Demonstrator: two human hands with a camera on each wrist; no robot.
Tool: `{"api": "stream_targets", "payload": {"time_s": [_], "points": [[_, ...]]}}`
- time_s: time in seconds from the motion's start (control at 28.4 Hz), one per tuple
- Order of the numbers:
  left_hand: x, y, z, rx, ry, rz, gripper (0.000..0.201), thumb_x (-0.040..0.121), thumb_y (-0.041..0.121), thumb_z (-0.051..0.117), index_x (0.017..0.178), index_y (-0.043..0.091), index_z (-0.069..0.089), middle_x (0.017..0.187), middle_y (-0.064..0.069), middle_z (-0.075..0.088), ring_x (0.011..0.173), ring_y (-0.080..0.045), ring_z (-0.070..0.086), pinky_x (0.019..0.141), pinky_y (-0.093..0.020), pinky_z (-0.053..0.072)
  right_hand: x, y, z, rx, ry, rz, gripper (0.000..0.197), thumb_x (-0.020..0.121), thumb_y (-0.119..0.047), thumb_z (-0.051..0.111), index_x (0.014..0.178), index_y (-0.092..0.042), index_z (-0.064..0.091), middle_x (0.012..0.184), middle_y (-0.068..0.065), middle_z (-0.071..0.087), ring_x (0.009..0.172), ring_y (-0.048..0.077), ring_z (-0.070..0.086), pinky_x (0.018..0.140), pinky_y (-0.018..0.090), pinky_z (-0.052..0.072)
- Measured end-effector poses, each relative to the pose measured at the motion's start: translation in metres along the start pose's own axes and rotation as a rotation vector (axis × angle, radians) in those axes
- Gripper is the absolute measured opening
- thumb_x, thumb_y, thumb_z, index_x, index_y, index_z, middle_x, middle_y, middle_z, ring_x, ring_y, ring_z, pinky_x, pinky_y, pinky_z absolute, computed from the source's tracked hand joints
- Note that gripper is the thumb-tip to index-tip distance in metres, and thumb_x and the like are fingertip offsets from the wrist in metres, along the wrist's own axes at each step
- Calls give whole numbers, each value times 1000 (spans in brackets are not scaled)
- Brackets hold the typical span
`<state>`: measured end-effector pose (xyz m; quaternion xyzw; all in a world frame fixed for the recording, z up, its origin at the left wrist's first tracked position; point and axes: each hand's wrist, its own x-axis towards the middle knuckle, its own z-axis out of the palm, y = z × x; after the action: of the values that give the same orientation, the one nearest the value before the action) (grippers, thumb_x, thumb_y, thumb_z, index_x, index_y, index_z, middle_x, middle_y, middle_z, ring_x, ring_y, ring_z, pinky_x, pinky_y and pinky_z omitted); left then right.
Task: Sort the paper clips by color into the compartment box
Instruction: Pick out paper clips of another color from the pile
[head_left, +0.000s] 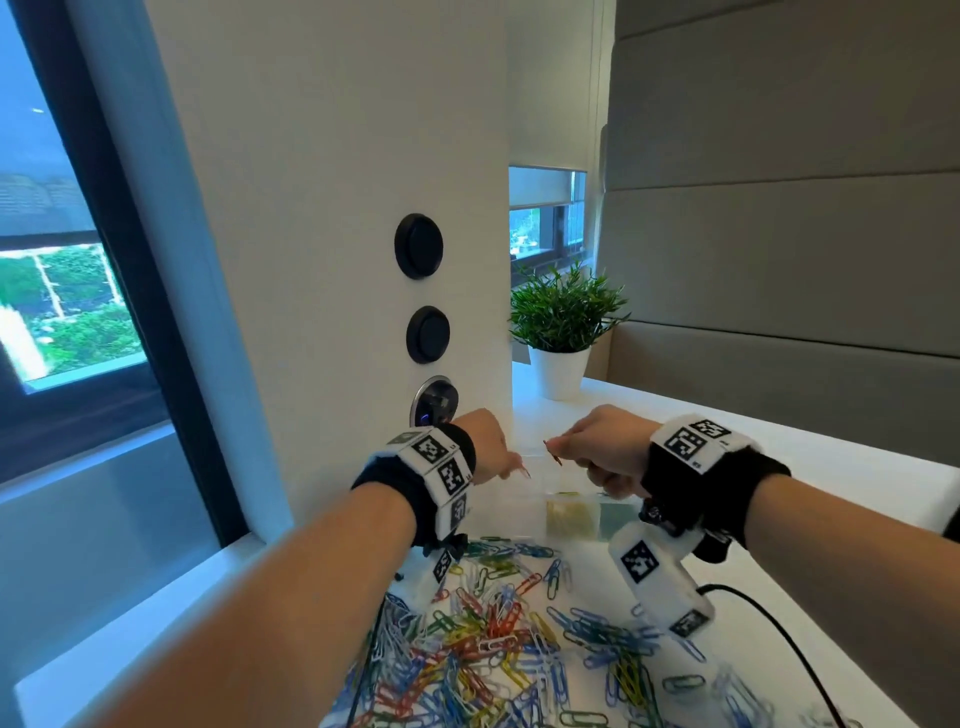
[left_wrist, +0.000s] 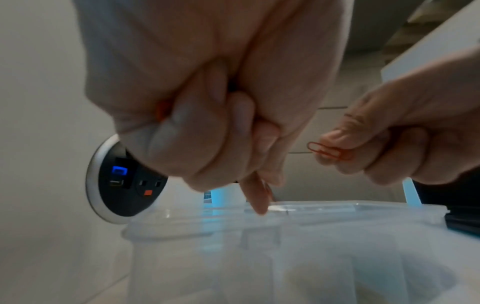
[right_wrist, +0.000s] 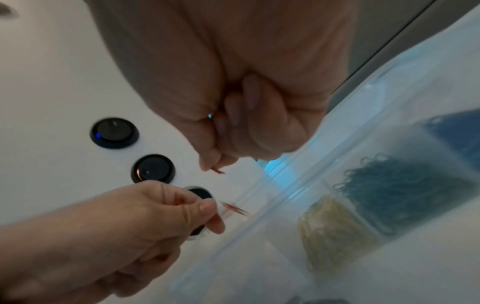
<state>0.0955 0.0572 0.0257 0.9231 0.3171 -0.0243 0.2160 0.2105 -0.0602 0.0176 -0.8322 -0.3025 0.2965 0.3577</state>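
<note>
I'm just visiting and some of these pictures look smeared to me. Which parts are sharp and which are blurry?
Head view: the pile of paper clips smears toward the bottom edge, and the window frame bows from the wide lens. Left wrist view: the red clip in the right hand is crisp; the compartment box below is soft. Right wrist view: the left hand and its red clip are motion-blurred.

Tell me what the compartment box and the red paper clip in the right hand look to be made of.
Compartment box: clear, slightly frosted plastic by the look; the sorted yellow clips show through its walls, and its rim looks moulded.
Red paper clip, pinched by the right hand: thin bent wire with an even red colour, so probably coated metal, though all-plastic cannot be ruled out.
</note>
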Motion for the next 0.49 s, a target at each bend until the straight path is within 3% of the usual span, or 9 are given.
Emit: {"api": "stream_targets", "payload": {"time_s": [0.07,0.11,0.21,0.28,0.35,0.39,0.49], "points": [[3,-3,-1,26,-22,-4,33,99,27,53,105,2,73,82,-14,68,70,-29,62,63,-30,47,12,-6,10,-48,-1,28,22,91,-27,66,84,-7,59,56,5,43,47,19,37,48,26,31],[5,-7,-1,-16,-7,-9,33,100,27,51,106,2,72,85,-13,69,68,-29,62,59,-27,46,16,-9,14,-49,-9,39,21,92,-25,64,84,-6,60,55,4,42,45,18,36,48,26,30],[14,-25,-1,-245,107,-72,34,102,23,45,102,-2,68,64,-1,54,51,-12,45,45,-21,35,25,-16,24,27,-15,68,23,96,-19,56,95,0,69,57,2,42,44,16,34,45,23,28],[20,-33,2,-439,126,-138,31,103,22,41,89,5,62,63,3,49,49,-9,42,40,-20,33,33,-20,27,126,-5,98,23,96,-18,56,97,3,67,60,5,48,47,17,42,47,25,38],[22,-35,4,-652,111,-219,32,103,23,39,77,10,51,61,2,43,42,-10,34,33,-14,24,37,-26,29,313,-31,175,25,97,-20,55,93,5,60,68,14,56,56,25,55,61,35,53],[20,-35,4,-754,105,-255,32,103,23,38,75,11,48,60,0,40,39,-11,29,34,-12,19,37,-29,28,409,-62,222,29,98,-23,52,94,6,56,74,19,57,66,30,59,71,41,55],[21,-32,4,-941,79,-294,35,103,29,38,73,12,46,59,-1,38,33,-9,23,35,-12,16,29,-37,24,587,-179,284,52,102,-29,38,128,15,45,116,31,52,112,40,51,100,44,42]]}}
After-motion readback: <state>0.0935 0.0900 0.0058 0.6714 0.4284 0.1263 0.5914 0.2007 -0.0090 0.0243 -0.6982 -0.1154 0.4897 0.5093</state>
